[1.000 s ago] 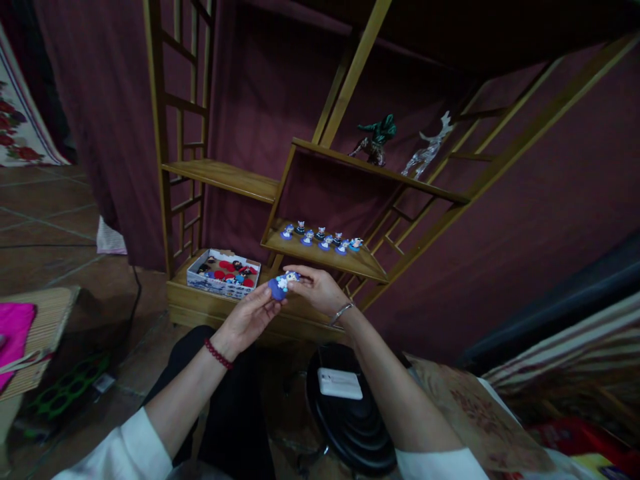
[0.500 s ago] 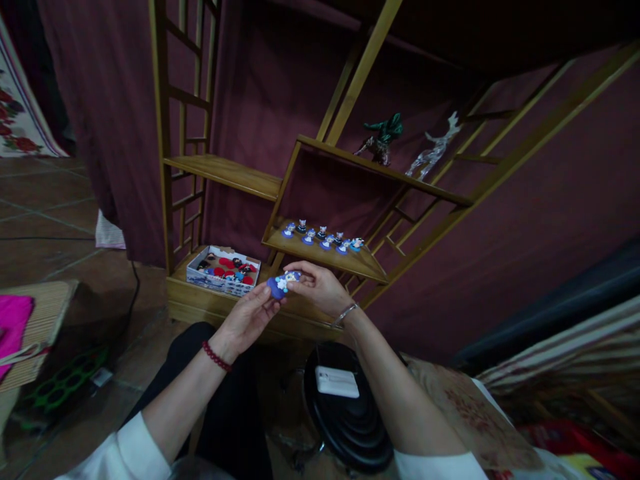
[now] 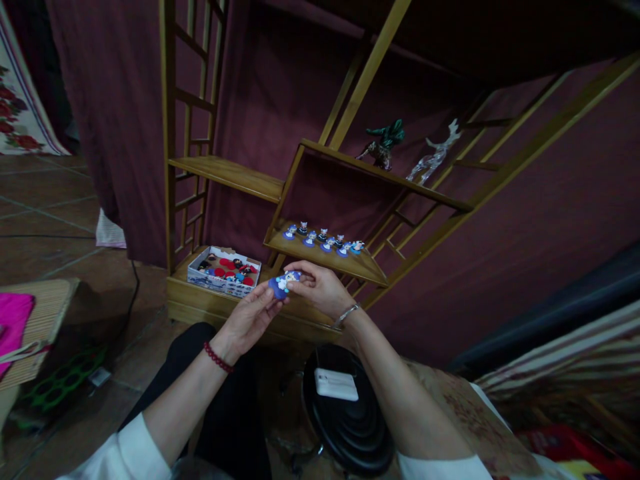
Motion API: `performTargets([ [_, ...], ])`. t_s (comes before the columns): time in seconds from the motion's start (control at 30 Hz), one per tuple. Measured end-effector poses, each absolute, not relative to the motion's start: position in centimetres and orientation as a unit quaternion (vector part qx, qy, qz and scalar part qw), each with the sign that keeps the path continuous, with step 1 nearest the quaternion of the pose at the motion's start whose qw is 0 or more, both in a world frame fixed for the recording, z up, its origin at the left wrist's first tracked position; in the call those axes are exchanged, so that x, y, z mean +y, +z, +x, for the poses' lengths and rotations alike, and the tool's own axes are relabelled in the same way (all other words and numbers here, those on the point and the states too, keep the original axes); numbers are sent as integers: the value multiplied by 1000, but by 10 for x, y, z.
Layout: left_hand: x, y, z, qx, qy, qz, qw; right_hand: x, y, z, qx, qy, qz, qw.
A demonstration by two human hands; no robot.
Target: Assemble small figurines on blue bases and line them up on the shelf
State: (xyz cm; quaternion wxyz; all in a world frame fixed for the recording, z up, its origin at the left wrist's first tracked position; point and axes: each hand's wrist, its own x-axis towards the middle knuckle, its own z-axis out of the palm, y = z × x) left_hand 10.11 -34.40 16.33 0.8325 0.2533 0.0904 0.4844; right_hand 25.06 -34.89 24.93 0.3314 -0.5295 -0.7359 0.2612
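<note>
Where a wooden shelf unit (image 3: 230, 179) stands by a maroon curtain (image 3: 95, 133) on tiled floor (image 3: 50, 190), the left hand (image 3: 250, 320) grips one purple toy (image 3: 280, 287) by its base, the right hand (image 3: 325, 291) its head, before a low shelf (image 3: 367, 269) bearing eight small figures (image 3: 310, 239); two statues (image 3: 391, 137) stand above.

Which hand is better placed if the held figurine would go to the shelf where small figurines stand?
Probably the right hand: it appears nearer the shelf and grasps the head end of the figurine. The left hand holds the purple base, closer to the cardboard box.
</note>
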Motion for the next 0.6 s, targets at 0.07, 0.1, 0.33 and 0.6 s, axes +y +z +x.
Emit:
performTargets([
  [0.07, -343, 162, 101, 81, 486, 262, 830, -349, 250, 250, -738, 258, -530, 329],
  [0.1, -343, 162, 101, 76, 487, 267, 828, -349, 250, 250, -739, 256, -530, 327],
  [0.33, -342, 159, 100, 62, 489, 278, 825, -348, 251, 249, -745, 253, -530, 316],
  [0.6, -342, 160, 100, 71, 491, 274, 824, -350, 254, 245, -736, 268, -530, 324],
])
